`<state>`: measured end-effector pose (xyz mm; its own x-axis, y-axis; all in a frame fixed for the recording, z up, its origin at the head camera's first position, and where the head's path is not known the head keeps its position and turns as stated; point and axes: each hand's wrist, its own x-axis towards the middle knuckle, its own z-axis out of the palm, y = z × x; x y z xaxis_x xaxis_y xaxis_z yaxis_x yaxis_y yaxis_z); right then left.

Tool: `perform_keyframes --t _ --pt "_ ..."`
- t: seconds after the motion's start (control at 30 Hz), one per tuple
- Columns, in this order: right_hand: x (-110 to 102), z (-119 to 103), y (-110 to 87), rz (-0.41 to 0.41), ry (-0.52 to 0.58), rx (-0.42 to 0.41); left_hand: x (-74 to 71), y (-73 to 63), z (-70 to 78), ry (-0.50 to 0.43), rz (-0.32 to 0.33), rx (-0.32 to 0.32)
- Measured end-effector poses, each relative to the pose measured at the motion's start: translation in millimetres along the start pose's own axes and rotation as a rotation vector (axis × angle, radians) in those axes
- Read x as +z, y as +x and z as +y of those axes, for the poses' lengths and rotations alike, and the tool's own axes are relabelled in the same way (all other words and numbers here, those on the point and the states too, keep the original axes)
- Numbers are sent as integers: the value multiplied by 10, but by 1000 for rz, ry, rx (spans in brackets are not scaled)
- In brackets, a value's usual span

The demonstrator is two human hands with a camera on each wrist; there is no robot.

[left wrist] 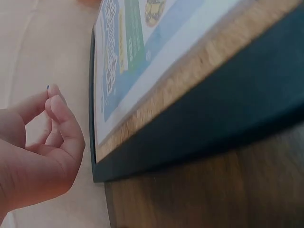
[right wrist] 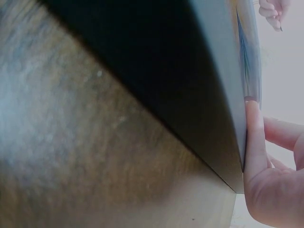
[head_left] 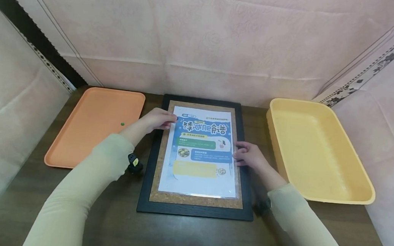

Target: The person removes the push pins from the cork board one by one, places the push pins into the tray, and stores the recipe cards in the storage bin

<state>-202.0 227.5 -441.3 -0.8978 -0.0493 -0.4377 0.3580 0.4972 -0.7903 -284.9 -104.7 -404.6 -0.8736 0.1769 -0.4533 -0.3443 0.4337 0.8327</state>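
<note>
A blue-and-white printed sheet (head_left: 197, 184) with large Chinese lettering lies on a cork board (head_left: 195, 200) that has a dark frame (head_left: 194, 210). Near the sheet's upper left corner, my left hand (head_left: 156, 119) pinches a small blue pin (left wrist: 48, 87) between thumb and fingertips. In the left wrist view that hand stands raised above the board's surface. My right hand (head_left: 251, 156) touches the sheet's right edge about halfway down, its fingers fairly straight. The right wrist view shows a fingertip (right wrist: 251, 105) right at the sheet's edge, which bows up slightly there.
To the left lies an orange tray (head_left: 79, 137) with a tiny green pin (head_left: 122, 124) on it. A deep yellow bin (head_left: 321, 154) stands to the right. All of it rests on a dark wooden table (head_left: 175, 236), with pale cloth (head_left: 216, 40) hanging behind and at both sides.
</note>
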Motion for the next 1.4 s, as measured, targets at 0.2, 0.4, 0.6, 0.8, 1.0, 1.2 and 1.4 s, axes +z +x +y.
perform_keyframes --t 0.2,0.4,0.6,0.8,1.0,1.2,1.4 --pt "-2 -16 1 -4 1 1 -183 -92 -107 31 -5 38" --pt "5 -24 9 -7 7 4 -359 -191 -185 91 -9 46" --pt "17 -28 13 -8 7 5 -512 -294 -285 92 -24 24" --pt "12 -19 12 -4 -3 2 -622 -409 -371 88 -44 42" --pt "8 -17 12 -5 -4 0 -698 -496 -445 66 -59 37" --pt "7 -23 -6 -9 20 4 -737 -545 -507 33 -64 25" --pt "5 -42 -31 -2 120 -42 -752 -580 -541 -3 -62 27"
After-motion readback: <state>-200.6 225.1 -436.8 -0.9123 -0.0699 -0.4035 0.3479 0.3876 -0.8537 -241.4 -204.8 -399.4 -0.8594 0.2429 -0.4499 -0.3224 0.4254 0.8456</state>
